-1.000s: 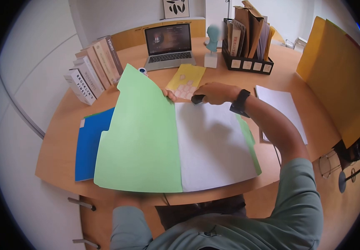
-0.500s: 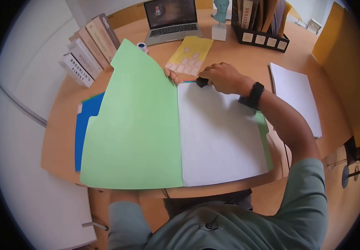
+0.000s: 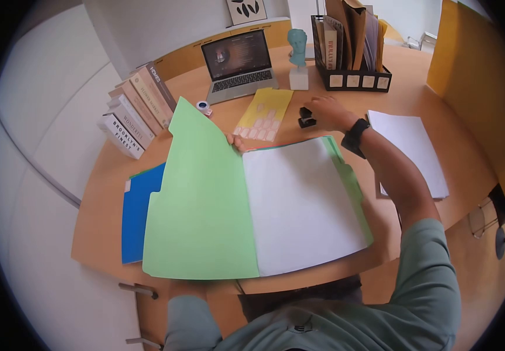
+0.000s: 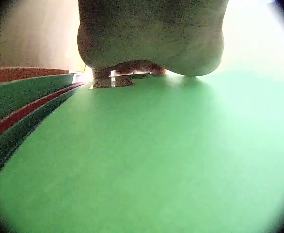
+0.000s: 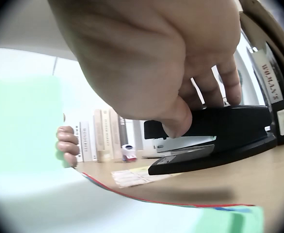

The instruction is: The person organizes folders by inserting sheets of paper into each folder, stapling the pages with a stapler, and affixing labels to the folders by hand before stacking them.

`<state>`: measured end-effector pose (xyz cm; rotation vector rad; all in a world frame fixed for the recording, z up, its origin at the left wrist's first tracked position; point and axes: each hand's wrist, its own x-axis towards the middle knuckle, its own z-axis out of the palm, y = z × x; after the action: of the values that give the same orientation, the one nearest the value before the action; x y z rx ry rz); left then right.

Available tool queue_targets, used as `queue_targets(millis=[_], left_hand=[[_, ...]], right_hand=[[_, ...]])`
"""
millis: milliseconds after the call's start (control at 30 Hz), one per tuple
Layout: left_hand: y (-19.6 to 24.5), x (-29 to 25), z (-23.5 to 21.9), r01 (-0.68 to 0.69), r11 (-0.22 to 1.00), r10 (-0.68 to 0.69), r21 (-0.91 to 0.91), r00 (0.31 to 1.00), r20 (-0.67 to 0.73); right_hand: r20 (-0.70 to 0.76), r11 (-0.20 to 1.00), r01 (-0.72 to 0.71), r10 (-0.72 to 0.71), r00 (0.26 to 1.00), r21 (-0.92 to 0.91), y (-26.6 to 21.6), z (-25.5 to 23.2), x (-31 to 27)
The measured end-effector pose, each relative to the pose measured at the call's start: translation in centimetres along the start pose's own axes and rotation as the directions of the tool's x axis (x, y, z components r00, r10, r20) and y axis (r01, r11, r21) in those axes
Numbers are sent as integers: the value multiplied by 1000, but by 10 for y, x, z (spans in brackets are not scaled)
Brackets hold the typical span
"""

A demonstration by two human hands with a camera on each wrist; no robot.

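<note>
A light green folder (image 3: 203,216) lies spread out at the front of the desk, its left cover raised. White paper (image 3: 305,205) covers the inside right. My left hand (image 3: 236,142) grips the raised cover near its top inner edge; only fingertips show in the head view, the rest is behind the cover. In the left wrist view, the palm (image 4: 151,36) lies close against the green surface. Beyond the folder's top edge, my right hand (image 3: 330,111) holds a black stapler (image 5: 229,128) between thumb and fingers. A shadow falls on the desk below the stapler.
A yellow sheet with pink patches (image 3: 264,114) lies before a laptop (image 3: 241,79). Books (image 3: 135,111) stand left, above a blue folder (image 3: 136,219). A bust (image 3: 298,55) and a black file holder (image 3: 358,81) stand at the back. White papers (image 3: 413,152) lie right.
My right hand has carried the stapler from the paper's top edge away to the right, beyond the folder. My left hand still holds the cover. The head view has shifted.
</note>
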<state>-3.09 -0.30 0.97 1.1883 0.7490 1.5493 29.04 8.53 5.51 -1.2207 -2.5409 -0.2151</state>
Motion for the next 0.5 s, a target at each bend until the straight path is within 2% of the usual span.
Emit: queue_targets(millis=[100,133,233,300,333,367,433,467,500], left_hand=[[3,-2,4,25,987,-20,162,999,-31],[5,-2,6,44,971,-34,234,998,-44],[6,1,12,115,880,-84,462,993,-86],[-1,1,14,101,809,-72,579,995,-72],[-12,1,10,-21,799,37,601,999,-14],[-25,8,-5,-51,747,44,663,999,28],[-36,13,-20,-82,539,67,839,996,54],[-34,11,-19,-22,521,10,853,1000,19],[-30,5,-14,40,501,-47,864,999,-19]], right_hand=[[118,981,-192,195,974,-35,31,12,-5],[93,979,-195,200,975,-68,43,21,-8],[128,975,-223,220,967,7,54,14,-21],[27,950,-258,257,966,177,68,14,-23],[-23,928,-264,279,960,261,76,13,-20],[-49,948,-208,226,973,239,83,4,-13],[-96,977,-95,115,989,192,90,-25,-3],[-183,937,-125,192,964,325,69,-48,-9],[-130,919,-130,190,973,372,67,-54,-3]])
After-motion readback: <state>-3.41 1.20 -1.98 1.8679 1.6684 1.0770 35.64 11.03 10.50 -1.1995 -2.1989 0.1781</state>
